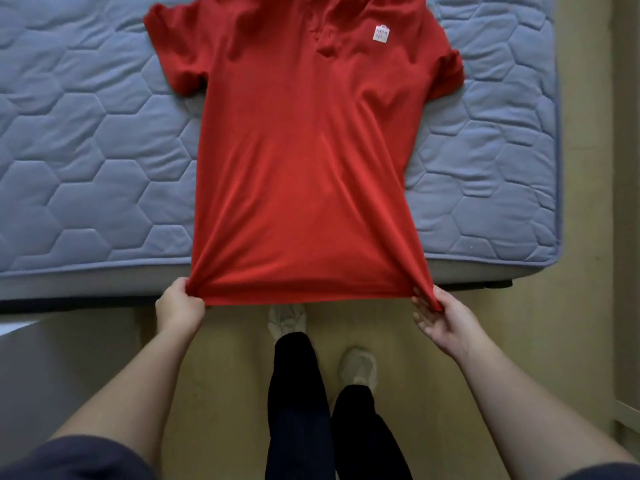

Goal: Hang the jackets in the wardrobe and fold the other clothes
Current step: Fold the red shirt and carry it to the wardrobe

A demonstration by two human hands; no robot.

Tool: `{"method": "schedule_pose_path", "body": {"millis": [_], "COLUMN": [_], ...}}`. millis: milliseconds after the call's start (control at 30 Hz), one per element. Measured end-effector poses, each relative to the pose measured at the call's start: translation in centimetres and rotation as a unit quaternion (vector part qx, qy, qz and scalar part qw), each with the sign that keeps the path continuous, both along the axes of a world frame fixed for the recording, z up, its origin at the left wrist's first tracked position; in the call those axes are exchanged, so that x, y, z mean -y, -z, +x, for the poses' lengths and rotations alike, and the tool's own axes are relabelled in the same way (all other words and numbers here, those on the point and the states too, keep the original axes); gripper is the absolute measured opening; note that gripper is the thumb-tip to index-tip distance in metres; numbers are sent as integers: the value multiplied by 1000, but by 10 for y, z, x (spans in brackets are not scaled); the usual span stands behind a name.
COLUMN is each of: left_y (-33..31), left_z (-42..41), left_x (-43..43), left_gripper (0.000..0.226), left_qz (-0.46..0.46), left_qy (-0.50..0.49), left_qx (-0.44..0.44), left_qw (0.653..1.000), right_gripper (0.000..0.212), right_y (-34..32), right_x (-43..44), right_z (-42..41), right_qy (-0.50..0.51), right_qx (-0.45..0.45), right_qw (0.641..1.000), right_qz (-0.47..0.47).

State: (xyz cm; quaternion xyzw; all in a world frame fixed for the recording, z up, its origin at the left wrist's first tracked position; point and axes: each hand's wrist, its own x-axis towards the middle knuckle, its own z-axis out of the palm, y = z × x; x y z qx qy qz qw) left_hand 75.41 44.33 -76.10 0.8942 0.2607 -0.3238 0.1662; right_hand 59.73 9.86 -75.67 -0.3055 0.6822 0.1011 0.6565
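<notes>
A red polo shirt (304,150) lies face up and spread flat on the blue quilted mattress (86,150), with a small white logo patch (381,32) on its chest. Its hem hangs past the mattress's near edge. My left hand (178,304) grips the hem's left corner. At the hem's right corner my right hand (438,317) pinches the cloth between thumb and fingers. The hem is stretched taut between both hands. The collar is cut off at the top of the view.
The mattress's right edge (554,133) ends near a strip of beige floor (585,306). My legs in dark trousers and light shoes (358,367) stand on the floor at the bed's foot. A pale surface (52,358) sits at lower left.
</notes>
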Motion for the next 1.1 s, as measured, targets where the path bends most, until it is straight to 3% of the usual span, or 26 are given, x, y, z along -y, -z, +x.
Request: {"method": "schedule_pose_path", "body": {"millis": [67, 133, 200, 267, 300, 400, 500, 567, 633, 700, 800, 900, 1000, 1100], "left_y": [2, 2, 2, 2, 1, 1, 4, 9, 13, 15, 18, 19, 9, -1], "left_z": [-4, -9, -14, -19, -20, -25, -28, -28, -26, -24, -23, -25, -22, -22], "left_x": [3, 8, 13, 17, 17, 14, 5, 0, -1, 0, 0, -4, -16, -31], "left_gripper": [36, 34, 40, 43, 43, 48, 66, 69, 57, 37, 20, 19, 21, 17], "left_qz": [-8, -11, 12, 42, 53, 64, 66, 78, 94, 111, 130, 108, 62, 15], "left_qy": [3, 13, 39, 83, 104, 178, 271, 331, 386, 407, 405, 376, 197, 109], "left_qx": [13, 34, 56, 91, 110, 147, 140, 138, 142, 150, 166, 167, 173, 154], "left_qw": [1000, 999, 998, 992, 987, 971, 950, 930, 907, 894, 890, 905, 963, 982], "right_gripper": [10, 15, 37, 41, 36, 22, 12, 16, 15, 29, 23, 16, 3, 15], "right_y": [2, 5, 12, 18, 20, 28, 37, 43, 46, 50, 43, 32, 16, 4], "right_x": [3, 5, 6, 0, -3, -3, 1, 6, 12, 19, 20, 19, 26, 33], "right_z": [-5, -11, -18, -22, -22, -23, -28, -35, -39, -44, -40, -31, -35, -58], "right_qy": [-69, -207, -401, -509, -504, -405, -368, -338, -291, -272, -321, -375, -418, -478], "right_qx": [9, 21, 15, -6, -11, -7, 15, 40, 55, 58, 63, 78, 19, -41], "right_qw": [997, 978, 908, 834, 823, 836, 836, 847, 861, 867, 840, 797, 742, 715], "right_qz": [14, -32, -118, -212, -262, -371, -406, -409, -414, -414, -432, -468, -525, -508]}}
